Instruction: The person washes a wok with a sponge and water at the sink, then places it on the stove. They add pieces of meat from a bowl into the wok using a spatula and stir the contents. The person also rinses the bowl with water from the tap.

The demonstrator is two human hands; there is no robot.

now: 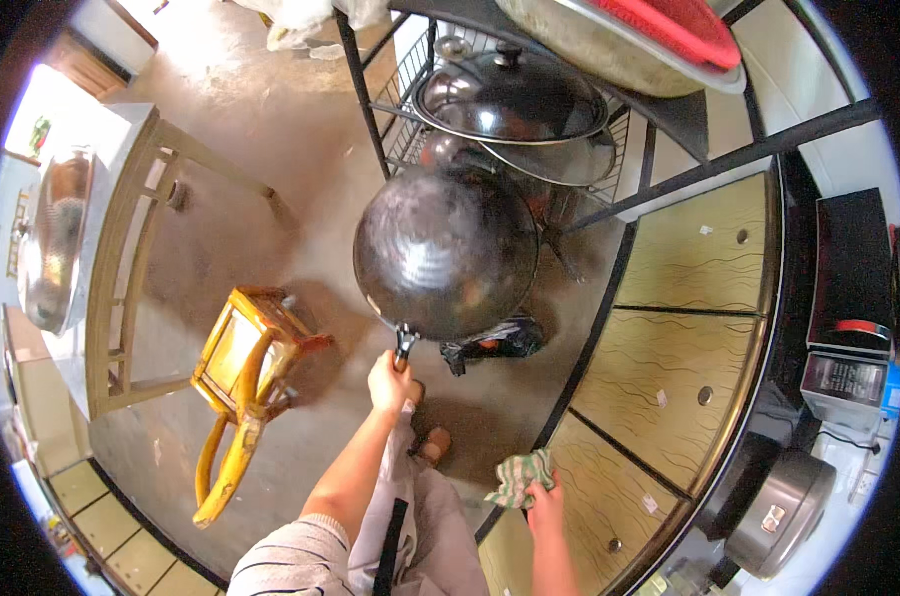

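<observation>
My left hand (390, 383) is closed around the short handle of a large dark wok (445, 253). The wok hangs in the air ahead of me with its broad round face turned toward me; whether this is the inside or the underside I cannot tell. Lower and to the right, my right hand (543, 502) grips a crumpled green-and-white striped cloth (518, 480). The cloth is apart from the wok, close to the cabinet fronts.
A black rack (371, 109) with a lidded pan (510, 94) stands just beyond the wok. Cabinets (659, 382) line my right. A small yellow wooden chair (241, 363) and a table (122, 248) are left. On the floor lies a black plastic bag (500, 340).
</observation>
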